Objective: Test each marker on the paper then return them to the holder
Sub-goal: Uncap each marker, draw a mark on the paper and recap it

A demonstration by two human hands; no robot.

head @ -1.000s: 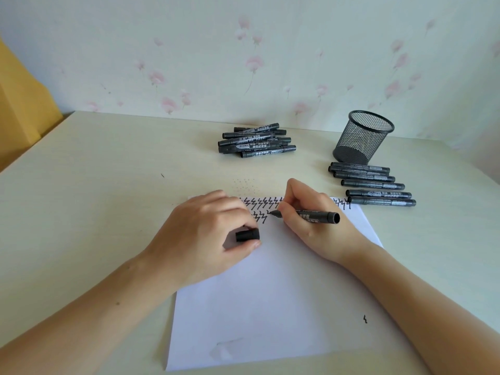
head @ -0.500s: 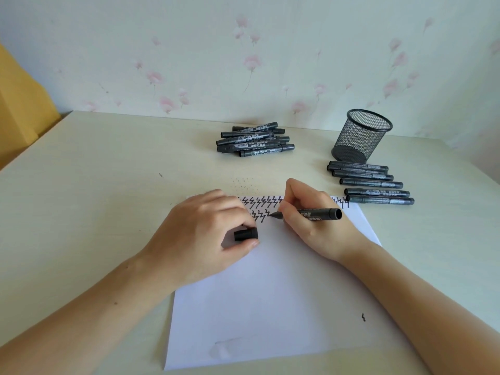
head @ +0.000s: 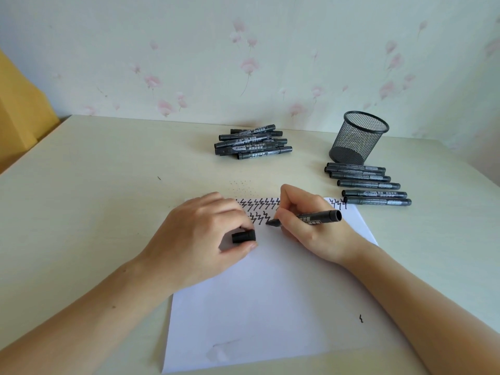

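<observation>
The right hand (head: pixel 311 226) pinches the uncapped marker (head: pixel 311 217), tip on the paper (head: pixel 270 307) just beyond its fingertips. The left hand (head: pixel 200 239) pinches the cap (head: pixel 243 236) beside it. A heel dragged over fresh zigzags (head: pixel 259 209) risks smearing.

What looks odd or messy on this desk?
Small black ink dots speckle the bare table just beyond the paper, where ink should not be. The mesh holder stands empty while markers lie outside it.

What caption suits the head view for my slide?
Right hand tests an uncapped marker on paper; left hand holds its cap.
</observation>
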